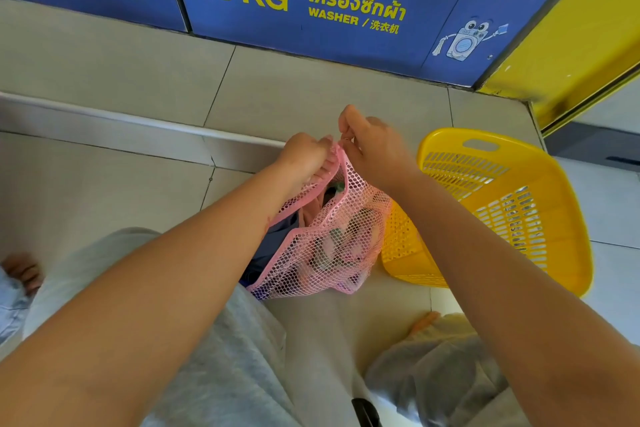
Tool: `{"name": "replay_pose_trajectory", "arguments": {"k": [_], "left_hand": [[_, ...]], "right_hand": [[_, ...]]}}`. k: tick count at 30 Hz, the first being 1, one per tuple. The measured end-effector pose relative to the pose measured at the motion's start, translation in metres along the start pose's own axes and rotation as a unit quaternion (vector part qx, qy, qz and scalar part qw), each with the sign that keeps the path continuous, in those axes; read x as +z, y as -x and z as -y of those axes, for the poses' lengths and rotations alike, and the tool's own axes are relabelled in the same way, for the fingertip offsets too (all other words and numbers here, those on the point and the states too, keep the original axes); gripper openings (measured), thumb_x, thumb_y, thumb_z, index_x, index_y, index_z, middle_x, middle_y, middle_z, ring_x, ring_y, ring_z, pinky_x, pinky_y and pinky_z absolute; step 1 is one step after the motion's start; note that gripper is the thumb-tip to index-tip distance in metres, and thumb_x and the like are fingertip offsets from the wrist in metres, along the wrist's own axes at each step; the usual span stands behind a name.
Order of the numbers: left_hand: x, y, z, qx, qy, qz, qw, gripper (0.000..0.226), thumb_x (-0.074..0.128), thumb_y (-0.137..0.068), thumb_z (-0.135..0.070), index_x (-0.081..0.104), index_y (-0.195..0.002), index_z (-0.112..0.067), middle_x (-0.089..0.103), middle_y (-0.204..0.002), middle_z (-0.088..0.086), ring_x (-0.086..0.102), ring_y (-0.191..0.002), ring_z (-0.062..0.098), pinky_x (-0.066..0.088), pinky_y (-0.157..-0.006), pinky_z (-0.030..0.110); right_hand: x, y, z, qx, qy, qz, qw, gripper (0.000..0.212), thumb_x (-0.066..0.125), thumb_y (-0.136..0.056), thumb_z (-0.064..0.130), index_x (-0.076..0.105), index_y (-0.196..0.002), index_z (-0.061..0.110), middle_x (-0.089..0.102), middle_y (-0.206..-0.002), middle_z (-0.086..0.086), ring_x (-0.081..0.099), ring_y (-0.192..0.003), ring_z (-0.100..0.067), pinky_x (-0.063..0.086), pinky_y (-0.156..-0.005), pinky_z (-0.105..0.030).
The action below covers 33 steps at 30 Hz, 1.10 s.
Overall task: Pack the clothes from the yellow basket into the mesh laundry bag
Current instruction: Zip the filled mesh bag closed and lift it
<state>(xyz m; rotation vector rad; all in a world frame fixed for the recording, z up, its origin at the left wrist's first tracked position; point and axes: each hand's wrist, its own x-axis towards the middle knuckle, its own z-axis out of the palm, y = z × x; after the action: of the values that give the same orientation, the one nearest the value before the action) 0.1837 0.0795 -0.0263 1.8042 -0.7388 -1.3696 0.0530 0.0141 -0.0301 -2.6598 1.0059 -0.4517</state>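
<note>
A pink mesh laundry bag hangs in front of me, bulging with clothes of blue, pink and dark colours that show through the net. My left hand grips the bag's top edge on the left. My right hand pinches the top corner right beside it, fingers closed on a small part at the rim that I cannot make out. To the right, a yellow plastic basket lies tipped on the floor with no clothes visible inside; the bag covers its near left wall.
Blue washer panels marked 20 KG stand along the far side, with a yellow door frame at the right. A raised tiled step edge crosses the floor. My grey-trousered legs fill the lower view. Another person's foot is at the left edge.
</note>
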Motion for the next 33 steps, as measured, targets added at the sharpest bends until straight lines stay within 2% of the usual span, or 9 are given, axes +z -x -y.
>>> {"name": "replay_pose_trajectory", "arguments": {"k": [3,5,10,12,14,18,23,27,33], "left_hand": [[0.004,0.001,-0.001,-0.036,0.046,0.023,0.998,0.045,0.048,-0.107,-0.034,0.065,-0.114,0.007,0.069,-0.107,0.018,0.067,-0.096,0.028,0.056,-0.076,0.028],[0.006,0.001,-0.001,-0.043,0.077,0.02,0.996,0.043,0.049,-0.107,-0.031,0.062,-0.119,0.009,0.067,-0.106,0.016,0.067,-0.095,0.027,0.057,-0.081,0.031],[0.002,-0.008,0.001,-0.021,0.059,-0.002,0.998,0.028,0.049,-0.107,-0.02,0.06,-0.083,-0.009,0.064,-0.083,0.007,0.062,-0.072,0.016,0.057,-0.077,0.027],[0.0,-0.01,0.005,0.008,0.023,-0.003,1.0,0.028,0.048,-0.107,-0.02,0.06,-0.084,-0.01,0.064,-0.08,0.007,0.063,-0.071,0.015,0.058,-0.075,0.028],[0.0,-0.009,0.007,0.041,-0.016,0.002,0.999,0.029,0.046,-0.108,-0.022,0.063,-0.092,-0.004,0.065,-0.081,0.006,0.063,-0.071,0.015,0.057,-0.077,0.031],[0.002,-0.001,0.006,0.088,-0.089,0.014,0.992,0.031,0.044,-0.108,-0.022,0.063,-0.109,0.003,0.068,-0.095,0.012,0.065,-0.084,0.022,0.056,-0.086,0.039],[0.005,0.003,0.006,0.123,-0.171,0.007,0.978,0.024,0.044,-0.108,-0.021,0.062,-0.105,-0.007,0.069,-0.106,0.011,0.067,-0.098,0.027,0.054,-0.091,0.04],[0.005,0.001,0.01,0.117,-0.173,0.011,0.978,0.023,0.045,-0.107,-0.019,0.066,-0.107,-0.008,0.071,-0.108,0.013,0.069,-0.102,0.03,0.055,-0.097,0.049],[0.0,0.0,0.008,0.124,-0.189,0.025,0.974,0.042,0.054,-0.103,-0.036,0.067,-0.112,0.003,0.071,-0.098,0.015,0.068,-0.089,0.029,0.054,-0.094,0.049]], "right_hand": [[0.003,0.005,0.003,-0.026,0.034,-0.02,0.999,0.013,0.051,-0.093,0.019,0.044,-0.104,0.015,0.061,-0.083,-0.01,0.055,-0.071,-0.031,0.05,-0.058,-0.042],[0.004,0.007,0.003,-0.026,0.028,-0.025,0.999,0.016,0.053,-0.092,0.019,0.045,-0.106,0.014,0.063,-0.086,-0.01,0.057,-0.073,-0.03,0.051,-0.059,-0.041],[0.001,0.013,0.001,0.006,-0.034,-0.013,0.999,0.02,0.054,-0.087,0.007,0.046,-0.104,0.013,0.073,-0.099,0.003,0.063,-0.084,-0.02,0.051,-0.066,-0.034],[0.001,0.012,-0.001,0.069,-0.099,0.011,0.993,0.022,0.05,-0.085,0.002,0.044,-0.1,0.016,0.074,-0.099,0.008,0.063,-0.081,-0.015,0.049,-0.067,-0.028],[0.001,0.008,-0.004,0.159,-0.229,0.023,0.96,0.023,0.049,-0.086,0.001,0.043,-0.097,0.021,0.076,-0.093,0.006,0.068,-0.082,-0.015,0.05,-0.069,-0.027],[-0.002,0.001,-0.009,0.271,-0.334,0.063,0.901,0.02,0.05,-0.095,0.009,0.056,-0.113,0.014,0.071,-0.09,-0.009,0.067,-0.071,-0.018,0.044,-0.048,-0.015],[-0.002,0.001,-0.013,0.282,-0.346,0.151,0.882,0.016,0.052,-0.097,0.018,0.064,-0.087,0.02,0.061,-0.085,0.0,0.055,-0.078,-0.012,0.042,-0.064,-0.021],[-0.001,0.004,-0.019,0.287,-0.388,0.173,0.859,0.002,0.059,-0.093,0.017,0.06,-0.092,0.016,0.062,-0.089,-0.005,0.058,-0.082,-0.015,0.047,-0.074,-0.028],[0.0,0.004,-0.017,0.262,-0.376,0.131,0.879,0.015,0.068,-0.089,0.021,0.058,-0.091,0.009,0.054,-0.074,-0.001,0.051,-0.068,-0.01,0.047,-0.066,-0.023]]}}
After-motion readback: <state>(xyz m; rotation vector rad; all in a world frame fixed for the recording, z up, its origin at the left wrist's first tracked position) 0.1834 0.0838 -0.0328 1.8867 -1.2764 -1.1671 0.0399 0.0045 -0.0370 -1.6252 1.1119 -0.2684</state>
